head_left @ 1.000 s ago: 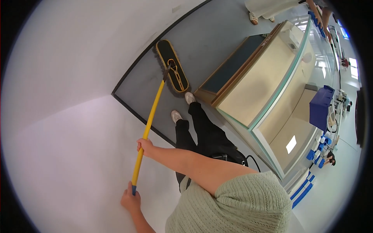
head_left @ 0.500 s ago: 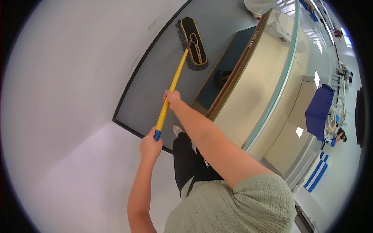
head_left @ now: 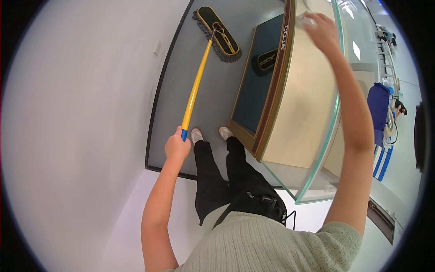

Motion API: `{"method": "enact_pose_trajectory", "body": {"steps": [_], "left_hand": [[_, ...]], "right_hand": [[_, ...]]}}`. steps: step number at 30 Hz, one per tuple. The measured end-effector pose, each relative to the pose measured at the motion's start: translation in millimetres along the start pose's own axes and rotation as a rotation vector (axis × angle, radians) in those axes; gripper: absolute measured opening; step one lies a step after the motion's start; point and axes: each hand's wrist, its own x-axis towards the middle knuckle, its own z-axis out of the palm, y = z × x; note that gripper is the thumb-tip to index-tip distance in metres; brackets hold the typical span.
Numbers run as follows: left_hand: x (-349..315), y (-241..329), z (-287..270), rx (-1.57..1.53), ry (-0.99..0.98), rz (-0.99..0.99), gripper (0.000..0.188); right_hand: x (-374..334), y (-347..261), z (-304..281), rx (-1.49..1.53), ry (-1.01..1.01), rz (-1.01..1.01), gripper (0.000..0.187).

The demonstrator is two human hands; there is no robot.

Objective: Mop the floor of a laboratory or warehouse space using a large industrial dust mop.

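Note:
A flat dust mop has a long yellow handle (head_left: 195, 93) and a dark oval head (head_left: 219, 34) with a grey fringe, resting on the grey floor. My left hand (head_left: 177, 147) is closed round the handle's blue end, just in front of my body. Far out to the right, my right hand (head_left: 322, 32) is raised over the beige surface of a wood-edged cabinet. Its fingers are at a small white object (head_left: 308, 21). They partly cover that object, and blur hides whether they grip it or only touch it.
The cabinet (head_left: 285, 136) has a brown wooden edge, a dark glossy side reflecting the mop, and an upright glass panel (head_left: 312, 174). A white wall (head_left: 99, 113) with black skirting runs along the left. My shoes (head_left: 196, 135) stand between them. A dark-blue bin (head_left: 377, 109) is farther right.
My right hand has let go of the yellow handle and swung right, up over the cabinet. My left hand still holds the blue end. The mop head sits higher and slightly left in view.

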Motion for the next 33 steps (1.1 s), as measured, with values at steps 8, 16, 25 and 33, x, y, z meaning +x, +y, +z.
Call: {"method": "enact_pose_trajectory", "body": {"steps": [8,16,25,33], "left_hand": [[99.8,24.4,-41.6,0.018,-0.015,0.084,0.053],[221.5,122.7,-71.1,-0.050,-0.013,0.157,0.050],[416.4,301.9,-65.3,-0.006,-0.031,0.286,0.031],[546.1,511.3,7.8,-0.365,-0.209,0.222,0.029]], "right_hand": [[-106.2,39.3,-35.4,0.340,-0.015,0.133,0.051],[-90.4,32.4,-42.5,0.308,-0.097,0.223,0.047],[-73.2,41.7,-38.5,0.201,-0.274,0.285,0.040],[-75.6,53.1,-32.6,0.250,-0.337,0.329,0.031]]}}
